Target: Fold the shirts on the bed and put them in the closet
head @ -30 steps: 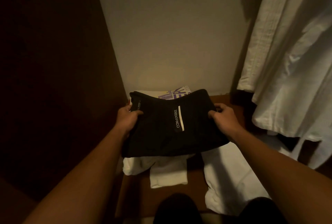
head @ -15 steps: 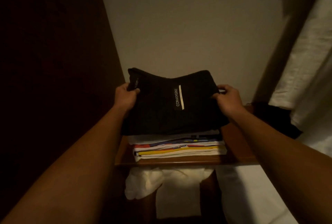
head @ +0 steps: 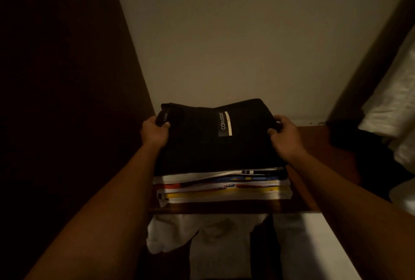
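Your left hand (head: pixel 155 132) grips the left edge of the folded black shirt (head: pixel 202 145), thumb curled over the top by the collar label and fingers tucked beneath; your right hand (head: pixel 284 135) pinches the shirt's right edge the same way, thumb on top, fingers under the fold. The black shirt, with a white bar and white lettering printed on its upper face, sits on the stack of folded shirts (head: pixel 224 187), covering it from above; whether its full weight is down on the stack or your hands carry part of it, you cannot tell. The stack shows white, yellow, red and blue layers along its near edge and lies on the wooden closet shelf (head: pixel 314 145), toward the shelf's left end and close to the dark side panel (head: pixel 67 100). Behind the stack rises the pale back wall (head: pixel 224 44). Below the shelf's front edge hang white cloths (head: pixel 202 234), and to the right of the shelf hangs a white garment (head: pixel 390 109), blurred
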